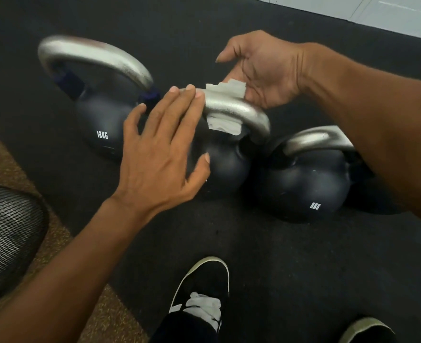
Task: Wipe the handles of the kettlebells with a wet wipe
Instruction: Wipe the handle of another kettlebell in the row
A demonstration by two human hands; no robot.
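Evidently the wiping was at the middle of three kettlebells standing in a row on the black rubber floor mat [278, 268]. Furthest left a black mesh object [9, 233] sat on the brown speckled floor, well apart from the weights. Next came the 12KG kettlebell [100, 115], its big steel handle bare. The left hand [160, 149] was spread with straight fingers, the fingertips touching the left end of the middle kettlebell's handle [251, 112], seemingly to steady it. The wet wipe [225, 89] was draped over the crown of that handle, one end hanging down inside the loop above the ball of the middle kettlebell [226, 164]. The right hand [261, 70] pinched the wipe's upper end in curled fingers behind the handle. The 8KG kettlebell [310, 184] stood just beside the middle one, its handle partly hidden under the right forearm. The next move probably called for drawing the wipe along the curve toward the handle's right leg while the left hand kept the weight from rocking. Room was tight there, since the 8KG bell crowded that leg; the mat behind the row lay open up to the white wall [377, 13], and a black shoe [202, 288] stood in front.
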